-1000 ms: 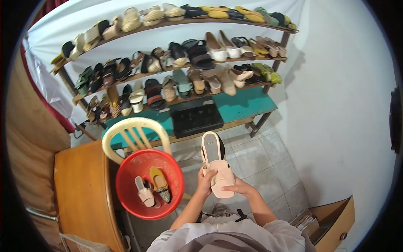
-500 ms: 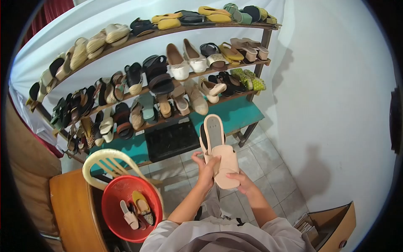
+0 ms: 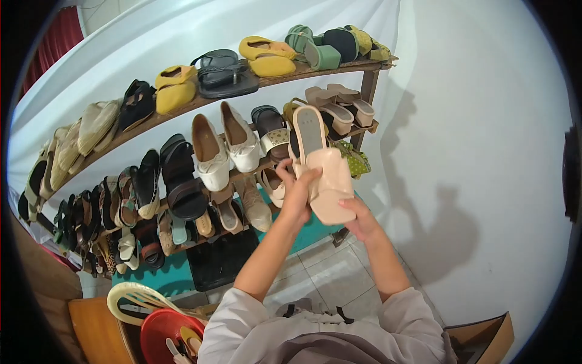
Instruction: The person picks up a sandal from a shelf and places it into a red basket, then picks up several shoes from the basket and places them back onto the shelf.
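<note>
In front of the shelf I hold up a beige slide sandal [image 3: 330,167] with a wide square-toed strap and a grey insole, its heel end pointing away from me. My left hand [image 3: 296,191] grips the left side of it, thumb on the strap and the other fingers bent behind. My right hand [image 3: 362,219] pinches the toe end at the lower right, thumb on top. A dark edge shows behind the sandal's left side. Just beyond it on the rack are a brown sandal with a studded strap [image 3: 274,136] and beige heeled slides [image 3: 333,109].
A tiered wooden shoe rack [image 3: 303,73] holds many shoes, among them white flats [image 3: 211,161] and yellow shoes [image 3: 267,64]. Below stands a teal bench [image 3: 303,233]. A red basin [image 3: 159,327] with shoes sits by a cream chair [image 3: 130,297]. At lower right is a cardboard box [image 3: 491,340].
Both hands have raised the sandal and carried it forward, so it now overlaps the rack's middle tier. My view has tilted up, showing the rack larger and lower, the basin partly cut off.
</note>
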A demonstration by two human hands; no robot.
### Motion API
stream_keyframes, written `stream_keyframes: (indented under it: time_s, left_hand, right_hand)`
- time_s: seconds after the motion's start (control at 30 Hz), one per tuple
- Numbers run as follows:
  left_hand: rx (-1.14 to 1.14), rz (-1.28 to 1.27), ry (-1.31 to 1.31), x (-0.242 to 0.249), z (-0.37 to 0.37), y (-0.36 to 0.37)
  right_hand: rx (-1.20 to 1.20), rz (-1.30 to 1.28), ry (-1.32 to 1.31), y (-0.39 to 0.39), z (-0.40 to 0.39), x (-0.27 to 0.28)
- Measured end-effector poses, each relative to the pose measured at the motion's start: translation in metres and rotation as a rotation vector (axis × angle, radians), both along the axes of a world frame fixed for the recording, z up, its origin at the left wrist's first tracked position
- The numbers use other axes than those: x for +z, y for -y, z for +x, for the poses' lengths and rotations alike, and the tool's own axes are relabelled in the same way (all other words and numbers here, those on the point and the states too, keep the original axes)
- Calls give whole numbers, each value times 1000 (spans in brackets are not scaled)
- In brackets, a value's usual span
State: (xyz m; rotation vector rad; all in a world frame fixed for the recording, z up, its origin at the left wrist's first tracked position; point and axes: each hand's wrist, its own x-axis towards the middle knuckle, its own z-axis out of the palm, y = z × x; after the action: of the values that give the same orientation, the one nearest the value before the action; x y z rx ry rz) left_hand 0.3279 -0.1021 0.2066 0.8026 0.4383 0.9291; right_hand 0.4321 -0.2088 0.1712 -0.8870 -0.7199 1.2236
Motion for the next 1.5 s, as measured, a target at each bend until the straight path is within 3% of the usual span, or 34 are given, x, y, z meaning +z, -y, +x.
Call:
stream_keyframes:
  time_s: [0.3,0.43,0.53,0.73,0.87,1.07,1.23,1.43,1.5]
  left_hand:
    - [31,-57,-157,45,74,-100]
    - [-118,-85,-84,45,86,-132]
    - [29,-61,-170,50,101,-148]
    - [3,11,-8,39,117,-192]
    - [106,-63,-106,19,133,-229]
    - [-69,-75,21,4,127,-237]
    - [43,-53,-164,20,130,-218]
    - [200,-40,-205,18,141,-213]
    - [245,-10,-225,16,143,-214]
  right_hand:
    - [64,-71,31,-91,74,57]
    - [151,-83,104,-113,99,69]
    - [166,-85,140,-136,116,73]
    - [207,-87,193,-181,139,73]
    - [180,-61,281,-184,137,77]
    - [162,-28,505,-193,139,65]
    - [102,64,572,-198,136,54]
    - [-14,23,1045,-186,136,50]
    - [-2,119,999,-179,137,51]
